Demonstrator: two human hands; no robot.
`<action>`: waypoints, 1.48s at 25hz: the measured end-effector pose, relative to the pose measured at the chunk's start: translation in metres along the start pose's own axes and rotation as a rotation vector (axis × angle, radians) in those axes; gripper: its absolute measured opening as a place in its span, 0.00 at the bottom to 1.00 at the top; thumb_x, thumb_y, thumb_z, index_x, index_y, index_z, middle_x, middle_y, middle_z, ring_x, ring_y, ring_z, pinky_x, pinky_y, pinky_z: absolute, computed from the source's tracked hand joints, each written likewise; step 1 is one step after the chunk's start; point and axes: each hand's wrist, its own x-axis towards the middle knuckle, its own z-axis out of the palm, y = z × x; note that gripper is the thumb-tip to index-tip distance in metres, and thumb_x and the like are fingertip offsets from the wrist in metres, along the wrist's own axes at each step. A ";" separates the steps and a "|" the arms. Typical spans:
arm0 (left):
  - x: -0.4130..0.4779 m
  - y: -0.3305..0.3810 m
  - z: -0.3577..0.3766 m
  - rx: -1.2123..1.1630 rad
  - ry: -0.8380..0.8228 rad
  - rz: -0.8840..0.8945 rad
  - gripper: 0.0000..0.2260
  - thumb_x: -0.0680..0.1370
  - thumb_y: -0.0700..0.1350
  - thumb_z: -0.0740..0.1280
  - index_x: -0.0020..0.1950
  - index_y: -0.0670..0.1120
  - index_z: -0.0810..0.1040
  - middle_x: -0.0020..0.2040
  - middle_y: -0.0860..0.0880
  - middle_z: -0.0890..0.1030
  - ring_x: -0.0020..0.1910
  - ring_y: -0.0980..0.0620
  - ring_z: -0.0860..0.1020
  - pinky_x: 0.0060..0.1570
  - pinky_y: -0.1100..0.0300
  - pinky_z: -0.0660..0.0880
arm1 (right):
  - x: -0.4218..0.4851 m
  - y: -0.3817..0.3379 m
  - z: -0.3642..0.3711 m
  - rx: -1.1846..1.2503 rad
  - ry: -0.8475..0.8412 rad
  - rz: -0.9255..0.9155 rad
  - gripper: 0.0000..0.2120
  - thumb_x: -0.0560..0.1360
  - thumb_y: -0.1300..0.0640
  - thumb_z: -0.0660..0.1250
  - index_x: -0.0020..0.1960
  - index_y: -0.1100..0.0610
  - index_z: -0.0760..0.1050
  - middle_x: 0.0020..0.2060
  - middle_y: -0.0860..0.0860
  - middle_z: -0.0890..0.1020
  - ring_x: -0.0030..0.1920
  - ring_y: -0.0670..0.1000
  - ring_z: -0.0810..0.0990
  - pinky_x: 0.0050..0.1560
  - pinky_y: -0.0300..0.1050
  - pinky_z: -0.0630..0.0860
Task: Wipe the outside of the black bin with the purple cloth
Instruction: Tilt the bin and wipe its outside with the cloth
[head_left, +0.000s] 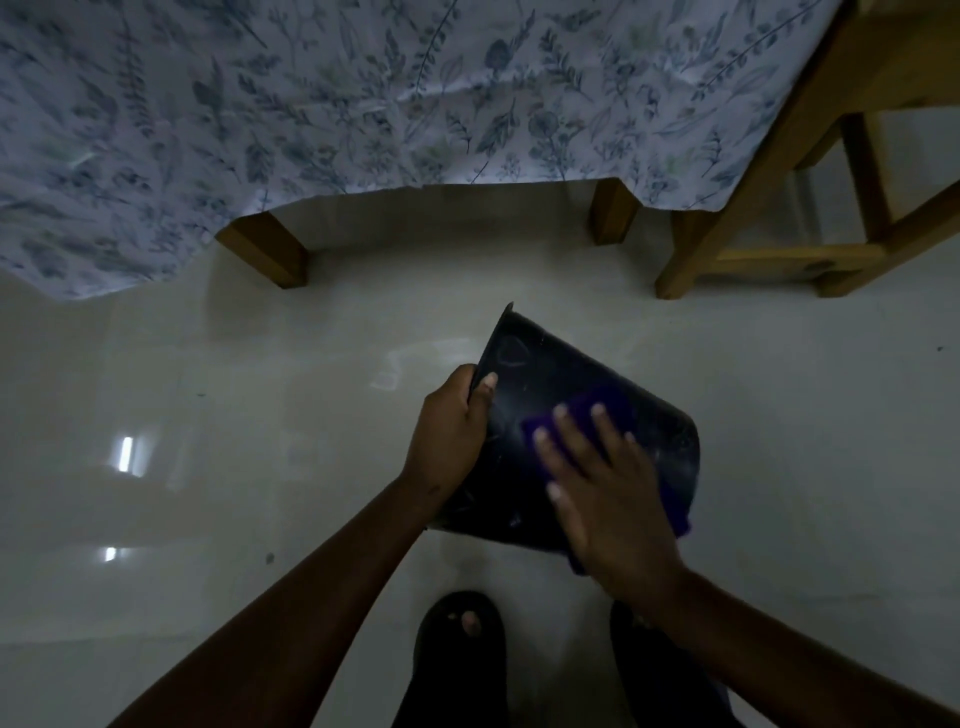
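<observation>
I see two sandalled feet nearest, on glossy pale floor tile. Just beyond them the black bin is tilted, rim to the left. My left hand grips its rim; my right hand presses the purple cloth flat on its side, fingers spread. Open floor surrounds the bin. Beyond it: wooden legs, floral tablecloth, wooden stool.

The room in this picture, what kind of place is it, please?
Probably a room in a home, maybe a bedroom or dining area. A floral cloth hangs over furniture with wooden legs, a wooden chair or stool stands beside it, and the floor is glossy pale tile.
</observation>
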 end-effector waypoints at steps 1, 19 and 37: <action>-0.001 -0.002 0.001 0.002 0.001 0.006 0.12 0.82 0.48 0.56 0.49 0.43 0.76 0.39 0.51 0.78 0.36 0.58 0.77 0.34 0.74 0.71 | -0.002 -0.007 0.006 0.012 -0.002 -0.077 0.25 0.80 0.47 0.49 0.76 0.46 0.54 0.77 0.49 0.56 0.77 0.56 0.52 0.74 0.57 0.53; -0.019 -0.002 -0.006 0.110 -0.006 0.034 0.13 0.83 0.49 0.55 0.53 0.44 0.75 0.42 0.48 0.81 0.39 0.51 0.80 0.40 0.57 0.78 | 0.086 0.064 -0.012 0.417 -0.143 0.454 0.24 0.81 0.41 0.45 0.74 0.46 0.62 0.74 0.50 0.66 0.72 0.55 0.66 0.72 0.52 0.61; 0.026 0.021 0.009 0.269 0.008 0.093 0.13 0.82 0.50 0.57 0.41 0.47 0.73 0.36 0.51 0.76 0.34 0.52 0.74 0.32 0.62 0.65 | 0.054 0.004 -0.004 0.244 0.050 0.120 0.26 0.81 0.42 0.42 0.77 0.47 0.53 0.78 0.49 0.57 0.77 0.55 0.54 0.72 0.54 0.53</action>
